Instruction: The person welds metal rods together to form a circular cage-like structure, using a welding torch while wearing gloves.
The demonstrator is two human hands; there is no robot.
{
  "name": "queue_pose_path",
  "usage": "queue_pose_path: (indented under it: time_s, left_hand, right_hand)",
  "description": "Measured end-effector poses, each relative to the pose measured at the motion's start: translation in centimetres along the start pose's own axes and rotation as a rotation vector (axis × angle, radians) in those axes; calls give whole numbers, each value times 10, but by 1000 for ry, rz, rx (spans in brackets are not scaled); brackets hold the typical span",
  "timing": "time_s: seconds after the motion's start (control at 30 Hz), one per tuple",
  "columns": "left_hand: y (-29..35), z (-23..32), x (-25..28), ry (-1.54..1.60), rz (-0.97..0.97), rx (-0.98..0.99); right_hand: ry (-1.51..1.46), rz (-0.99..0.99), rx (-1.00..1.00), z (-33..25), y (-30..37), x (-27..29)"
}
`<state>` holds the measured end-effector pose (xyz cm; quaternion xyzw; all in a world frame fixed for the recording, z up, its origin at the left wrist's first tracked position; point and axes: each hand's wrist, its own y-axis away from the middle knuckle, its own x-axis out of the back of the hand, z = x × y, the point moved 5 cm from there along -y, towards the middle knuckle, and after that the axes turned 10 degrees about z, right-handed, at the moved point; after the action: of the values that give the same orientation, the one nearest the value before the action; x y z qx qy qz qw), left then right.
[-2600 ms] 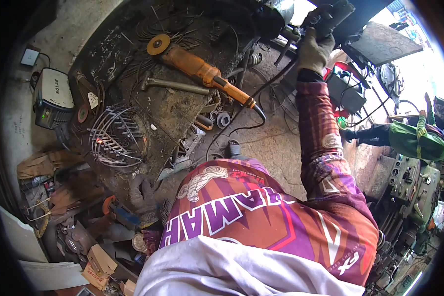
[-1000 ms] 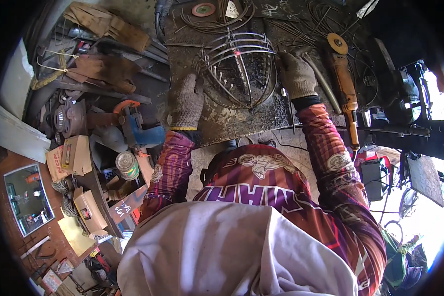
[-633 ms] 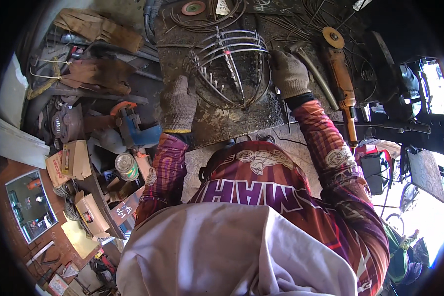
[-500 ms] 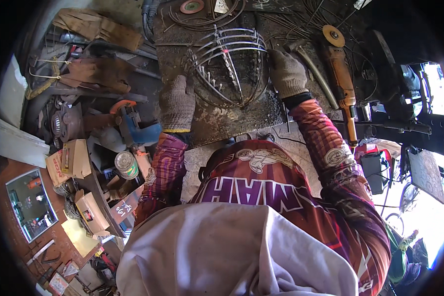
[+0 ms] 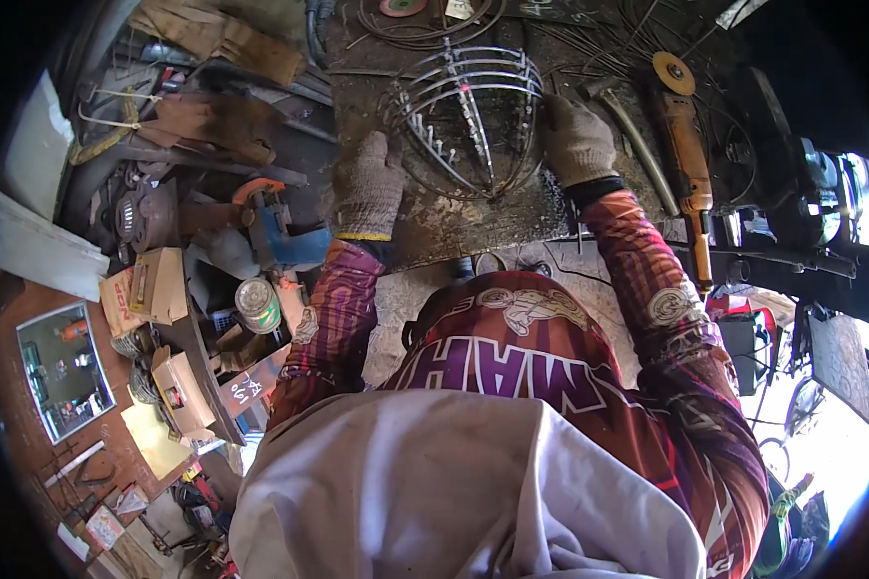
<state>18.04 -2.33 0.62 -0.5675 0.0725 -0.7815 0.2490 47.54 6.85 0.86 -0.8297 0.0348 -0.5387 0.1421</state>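
Your gloved left hand (image 5: 369, 188) lies at the left of the metal frame (image 5: 474, 124), apart from it; its fingertips are dark, so I cannot tell whether they close on anything. Your gloved right hand (image 5: 579, 142) is curled beside the frame's right end; whether it grips a bar cannot be told. The frame lies on the dark steel table (image 5: 454, 232) between your two hands, with one central bar, at least three curved cross bars and a red spot on the middle.

To the right of your right hand are one hammer (image 5: 637, 145) and one orange angle grinder (image 5: 684, 154). Beyond the frame lie coiled rods (image 5: 434, 39), one disc (image 5: 402, 7) and one white tag (image 5: 460, 9) with marks too small to read.

Off to your left stand one can (image 5: 258, 305) with a green label, its contents not clear, and two cardboard boxes: the upper one (image 5: 157, 287) has printing on its side; the lower one (image 5: 182, 394) holds something dark and reddish. A panel (image 5: 254, 381) nearby bears white handwriting. Large white-edged lettering runs across your shirt (image 5: 512, 338).
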Motion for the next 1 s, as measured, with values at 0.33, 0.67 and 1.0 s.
queue_pose_path:
  time_s: [0.33, 0.67, 1.0]
  left_hand:
    - [0, -2, 4, 34, -43, -12]
    - [4, -19, -20, 163, -26, -40]
    - [10, -8, -20, 228, 14, -99]
  right_hand:
    - [-99, 49, 4, 20, 4, 4]
    - [-106, 58, -118, 21, 6, -10]
    - [-117, 147, -127, 24, 9, -12]
